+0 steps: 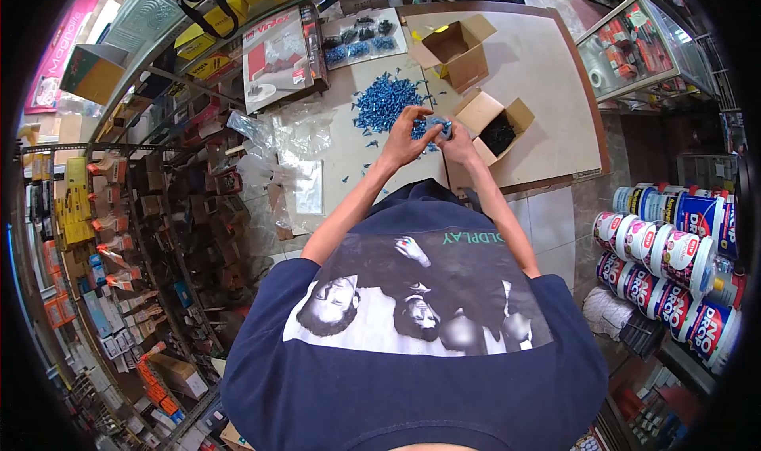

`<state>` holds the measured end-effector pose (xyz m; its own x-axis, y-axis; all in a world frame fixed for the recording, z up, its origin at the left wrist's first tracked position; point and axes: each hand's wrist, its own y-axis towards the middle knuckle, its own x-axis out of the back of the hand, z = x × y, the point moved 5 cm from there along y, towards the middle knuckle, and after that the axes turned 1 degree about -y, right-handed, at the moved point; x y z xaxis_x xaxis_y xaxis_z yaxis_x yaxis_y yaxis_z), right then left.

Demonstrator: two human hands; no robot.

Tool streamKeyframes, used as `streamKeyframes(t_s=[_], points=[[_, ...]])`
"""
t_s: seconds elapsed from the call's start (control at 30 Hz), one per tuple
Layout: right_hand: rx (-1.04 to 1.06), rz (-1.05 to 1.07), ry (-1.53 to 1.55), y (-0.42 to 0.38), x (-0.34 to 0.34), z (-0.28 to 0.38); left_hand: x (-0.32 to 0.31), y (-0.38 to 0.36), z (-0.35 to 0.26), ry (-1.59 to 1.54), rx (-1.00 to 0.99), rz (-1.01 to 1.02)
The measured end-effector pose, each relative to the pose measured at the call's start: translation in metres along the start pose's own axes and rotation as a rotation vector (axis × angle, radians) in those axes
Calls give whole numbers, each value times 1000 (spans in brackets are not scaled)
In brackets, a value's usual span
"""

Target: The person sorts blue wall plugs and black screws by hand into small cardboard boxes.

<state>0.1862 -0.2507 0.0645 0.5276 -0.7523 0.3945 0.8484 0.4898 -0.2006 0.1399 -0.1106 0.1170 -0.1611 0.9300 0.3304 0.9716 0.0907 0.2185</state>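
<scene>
Upper centre, our right hand (457, 145) had the bag (435, 123) pinched, left hand (406, 140) half-curled by it, couldn't tell if gripping; we figured holding it upright would save spills onto the screws (387, 105)

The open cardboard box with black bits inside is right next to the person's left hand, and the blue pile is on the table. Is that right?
Not quite: the open cardboard box with black bits inside is next to the person's right hand, not the left hand. The head view shows it. And yes, the blue pile is on the table.
</scene>
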Motion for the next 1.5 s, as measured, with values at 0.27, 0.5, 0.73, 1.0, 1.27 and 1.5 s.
streamKeyframes(t_s=[0.27, 0.5, 0.73, 1.0, 1.27, 1.5], points=[[91, -46, -110, -2, -11, -11, -3, -4, -2, 203, -206, -7], [-69, 53, 199, -8, -3, -3, 14, -5, -14, 176, -187, -38], [-39, 191, 892, -10, 32, 82, 38, 0, 11, -139, 115, -173], [6, 180, 877, -10, 57, 127, 35, -19, 32, -158, 174, -137], [-49, 136, 935, -19, 46, 132, 38, -46, 44, -138, 311, -55], [-87, 205, 860, -23, 24, 138, 55, -27, 6, -285, 284, -144]])
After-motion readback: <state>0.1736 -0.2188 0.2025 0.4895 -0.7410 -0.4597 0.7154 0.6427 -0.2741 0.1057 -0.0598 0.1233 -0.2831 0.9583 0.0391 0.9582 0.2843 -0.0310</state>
